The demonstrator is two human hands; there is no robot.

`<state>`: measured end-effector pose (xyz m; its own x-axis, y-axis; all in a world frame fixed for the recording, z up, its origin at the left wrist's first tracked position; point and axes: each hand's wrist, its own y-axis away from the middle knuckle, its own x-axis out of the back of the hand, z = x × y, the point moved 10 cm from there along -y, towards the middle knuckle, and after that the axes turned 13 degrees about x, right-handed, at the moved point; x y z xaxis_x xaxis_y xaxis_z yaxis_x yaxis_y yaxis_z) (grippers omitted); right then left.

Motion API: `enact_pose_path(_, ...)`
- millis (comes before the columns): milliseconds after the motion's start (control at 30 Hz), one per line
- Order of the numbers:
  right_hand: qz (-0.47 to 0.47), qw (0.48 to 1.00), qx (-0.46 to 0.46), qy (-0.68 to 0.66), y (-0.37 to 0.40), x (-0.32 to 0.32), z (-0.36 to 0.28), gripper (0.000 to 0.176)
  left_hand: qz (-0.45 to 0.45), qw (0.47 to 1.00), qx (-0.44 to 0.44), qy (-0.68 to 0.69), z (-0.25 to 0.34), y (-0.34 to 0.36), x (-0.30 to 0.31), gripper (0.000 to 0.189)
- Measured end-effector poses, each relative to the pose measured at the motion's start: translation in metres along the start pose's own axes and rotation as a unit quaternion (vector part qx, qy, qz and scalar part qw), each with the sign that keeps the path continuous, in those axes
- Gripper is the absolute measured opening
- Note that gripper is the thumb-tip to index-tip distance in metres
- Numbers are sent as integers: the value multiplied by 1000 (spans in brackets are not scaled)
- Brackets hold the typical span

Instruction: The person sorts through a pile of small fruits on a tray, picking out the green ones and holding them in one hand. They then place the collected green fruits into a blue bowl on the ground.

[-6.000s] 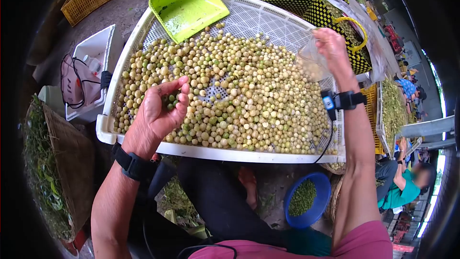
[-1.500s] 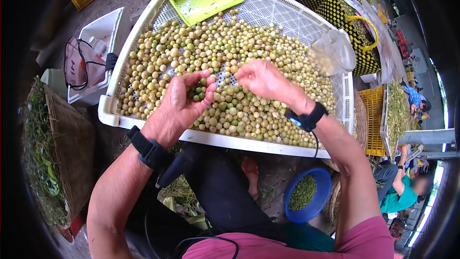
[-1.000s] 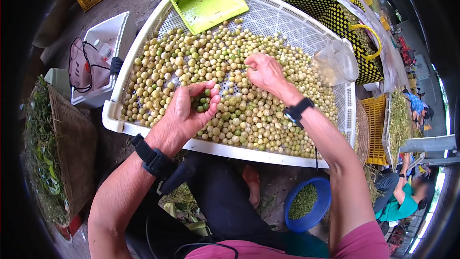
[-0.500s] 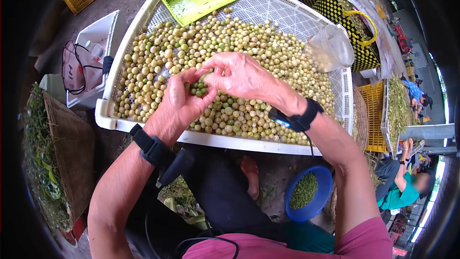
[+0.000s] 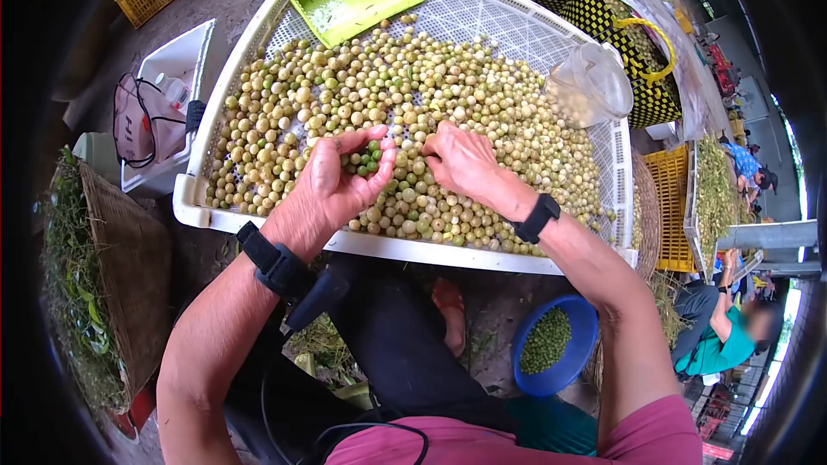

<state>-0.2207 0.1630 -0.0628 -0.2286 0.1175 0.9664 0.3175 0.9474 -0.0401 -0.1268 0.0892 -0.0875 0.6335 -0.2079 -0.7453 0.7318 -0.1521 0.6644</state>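
Note:
Small round pale yellow-green fruits (image 5: 284, 90) cover much of a white mesh tray (image 5: 482, 13). Over the tray's middle, my left hand (image 5: 340, 176) is palm up with its fingers curled round several darker green fruits (image 5: 370, 155). My right hand (image 5: 469, 164) is a short way to the right of it, low over the pale fruits, thumb and fingertips pinched together. Whatever lies between those fingertips is hidden. A lime-green scoop (image 5: 362, 0) rests at the tray's far left, and a clear plastic tub (image 5: 594, 86) lies tilted on the right.
Below the tray on the right, a blue bowl (image 5: 581, 344) holds small green fruits. A woven basket of greenery (image 5: 129, 284) and a white bin (image 5: 177, 60) stand at left. Checkered bags (image 5: 655, 90) and a yellow crate (image 5: 668, 207) are at right, with a person in green (image 5: 724, 349) beyond.
My right hand has moved away from my left palm, to the right and slightly down over the pale fruits. My left hand stays nearly in place, still cupping green fruits.

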Motion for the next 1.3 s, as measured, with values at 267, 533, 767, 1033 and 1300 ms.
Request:
enact_pose_path(267, 122, 966, -3, -229, -24, 51, 0, 16, 8, 1000, 8, -4, 0, -9, 8, 20)
enact_pose_path(533, 132, 977, -1, -166, -16, 77, -4, 14, -19, 999, 27, 21, -11, -12, -3, 20)
enact_pose_path(767, 25, 999, -7, -31, 2, 0, 7, 11, -12, 1000, 22, -16, -8, -11, -1, 20)
enact_pose_path(1033, -25, 997, 57, 42, -10, 3, -11, 10, 12, 999, 12, -43, 0, -11, 7, 20)
enact_pose_path(1300, 113, 970, 25, -215, -21, 63, -45, 18, 20, 1000, -4, -14, -4, -5, 3, 20)
